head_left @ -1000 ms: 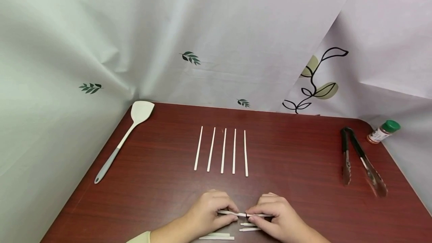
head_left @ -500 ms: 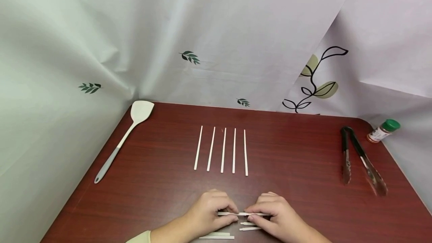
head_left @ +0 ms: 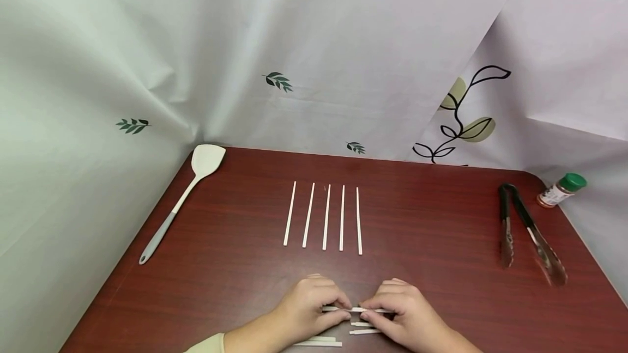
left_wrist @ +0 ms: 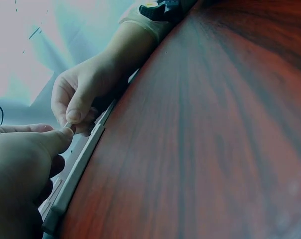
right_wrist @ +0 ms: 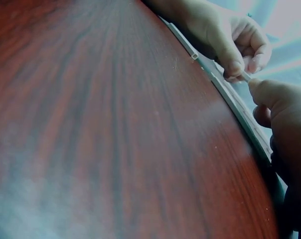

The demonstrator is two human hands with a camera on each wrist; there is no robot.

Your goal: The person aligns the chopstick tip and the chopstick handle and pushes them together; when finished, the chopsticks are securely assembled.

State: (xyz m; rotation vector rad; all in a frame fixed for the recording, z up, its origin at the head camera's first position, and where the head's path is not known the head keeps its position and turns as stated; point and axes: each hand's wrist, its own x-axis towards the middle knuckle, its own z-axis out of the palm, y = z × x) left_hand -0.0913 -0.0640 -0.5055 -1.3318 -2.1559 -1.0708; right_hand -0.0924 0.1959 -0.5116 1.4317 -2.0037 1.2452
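Note:
In the head view, my left hand (head_left: 311, 305) pinches a thin white rod between thumb and fingers near the table's front. My right hand (head_left: 404, 309) pinches another rod the same way, and the two meet end to end in a white rod section (head_left: 356, 309) between the fingertips. My fingers hide most of both rods. Under the right hand lie two short rods (head_left: 365, 332) with narrowed tips, partly covered. Two more short rods (head_left: 321, 344) lie beside the left forearm. The right wrist view shows one rod with a hollow square end (right_wrist: 194, 57) on the table.
Several long white rods (head_left: 326, 217) lie in a spaced row further back on the dark red table (head_left: 422, 217). A white spatula (head_left: 182, 198) lies at the left edge. At the right are tongs (head_left: 532, 227) and a green-capped spice jar (head_left: 559, 190). Curtains surround the table.
A dark gap between the two held rods has closed, and they now line up straight. The hands have barely moved, and the other rods stay where they were.

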